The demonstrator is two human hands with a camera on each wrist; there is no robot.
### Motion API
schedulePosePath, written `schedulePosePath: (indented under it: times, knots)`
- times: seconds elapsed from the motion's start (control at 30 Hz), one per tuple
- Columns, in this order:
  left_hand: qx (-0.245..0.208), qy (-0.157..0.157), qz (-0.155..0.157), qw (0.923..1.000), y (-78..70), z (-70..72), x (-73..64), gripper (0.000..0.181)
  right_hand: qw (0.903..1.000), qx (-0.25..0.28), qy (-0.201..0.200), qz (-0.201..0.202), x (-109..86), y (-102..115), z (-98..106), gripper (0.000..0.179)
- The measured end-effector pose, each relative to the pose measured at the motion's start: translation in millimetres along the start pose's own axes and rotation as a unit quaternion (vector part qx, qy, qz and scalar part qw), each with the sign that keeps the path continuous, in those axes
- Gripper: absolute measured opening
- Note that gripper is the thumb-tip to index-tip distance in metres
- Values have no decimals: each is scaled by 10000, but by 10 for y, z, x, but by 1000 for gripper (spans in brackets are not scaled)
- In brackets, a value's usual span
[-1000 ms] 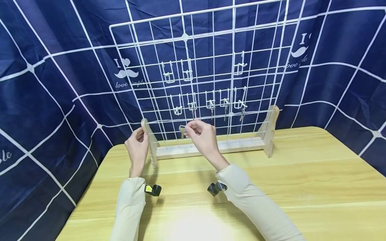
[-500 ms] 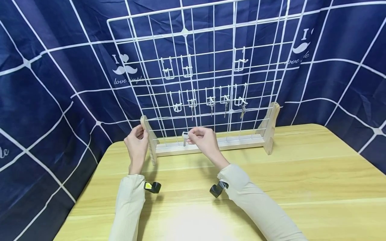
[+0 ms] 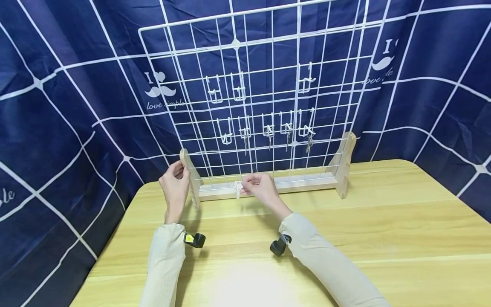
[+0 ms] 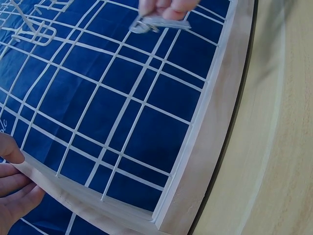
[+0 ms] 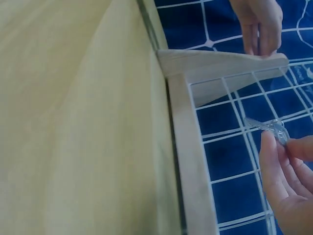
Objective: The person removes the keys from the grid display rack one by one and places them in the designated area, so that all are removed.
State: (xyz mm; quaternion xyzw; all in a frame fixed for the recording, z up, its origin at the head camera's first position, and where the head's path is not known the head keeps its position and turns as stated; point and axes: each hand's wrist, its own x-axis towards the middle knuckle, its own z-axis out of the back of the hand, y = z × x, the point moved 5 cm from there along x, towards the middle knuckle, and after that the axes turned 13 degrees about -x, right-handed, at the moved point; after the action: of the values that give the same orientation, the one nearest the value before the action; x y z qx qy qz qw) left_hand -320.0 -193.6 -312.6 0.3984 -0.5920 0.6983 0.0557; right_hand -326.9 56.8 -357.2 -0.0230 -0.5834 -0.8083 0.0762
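My right hand (image 3: 264, 189) pinches a small metal key (image 5: 274, 128) between thumb and fingers. In the head view the key (image 3: 238, 188) appears pale and hangs in front of the stand's base rail (image 3: 218, 194). My left hand (image 3: 175, 185) holds the top of the stand's left wooden end panel (image 3: 194, 183), with thumb and fingers on its edge. The white wire grid (image 3: 192, 22) rises from this stand. On its lower row, keys (image 3: 309, 143) hang from several white hooks (image 3: 287, 128); the leftmost hook (image 3: 226, 138) shows no key.
Three more white hooks (image 3: 215, 96) sit higher on the grid, two at left and one at right. The right wooden end panel (image 3: 345, 166) stands on the light wooden table (image 3: 383, 230). A dark blue checked curtain (image 3: 50, 170) hangs behind and at both sides.
My right hand has lowered the key, shifting slightly right, from in front of the grid's lower wires to the base rail. My left hand stays on the end panel.
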Motion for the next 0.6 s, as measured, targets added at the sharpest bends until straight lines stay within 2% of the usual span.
schedulePosePath:
  times: [0.37, 0.6]
  knots:
    - [-60, -34, -54, 10000, 32, 11, 1, 24, 9969, -161, 300, -709, 18, -217, -73, 11]
    - [-52, -20, -111, 9999, 24, 6, 1, 23, 9943, -82, 503, -939, 26, -337, -115, 11]
